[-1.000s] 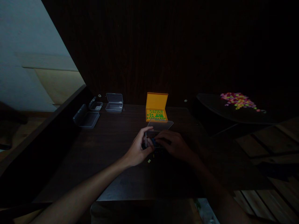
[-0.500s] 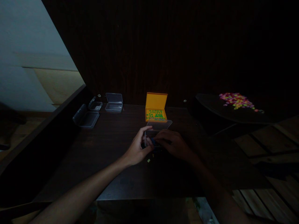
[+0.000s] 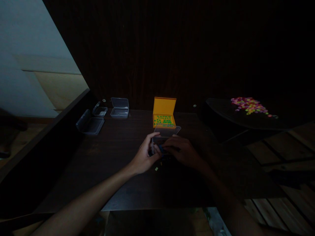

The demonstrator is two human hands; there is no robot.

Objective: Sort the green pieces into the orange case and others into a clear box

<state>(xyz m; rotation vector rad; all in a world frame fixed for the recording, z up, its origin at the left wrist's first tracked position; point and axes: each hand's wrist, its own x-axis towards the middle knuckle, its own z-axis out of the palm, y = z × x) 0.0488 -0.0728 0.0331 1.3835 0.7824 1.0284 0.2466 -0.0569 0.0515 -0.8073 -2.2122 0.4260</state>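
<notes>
Clear plastic box (image 3: 165,136); dark matt wood table (image 3: 118,164).

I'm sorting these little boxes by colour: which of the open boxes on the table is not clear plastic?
The yellow box, standing open just behind the hands, with green pieces inside. The three at the far left and the one between the hands are clear.

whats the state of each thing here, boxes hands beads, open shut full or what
clear box: lid up, between both hands, contents too dark to tell
left hand: gripping the clear box's left side
right hand: fingers at the clear box, grip unclear
yellow box: open, lid upright, green pieces inside
three clear cases: open, look empty
bead pile: loose on a dark tray
</notes>
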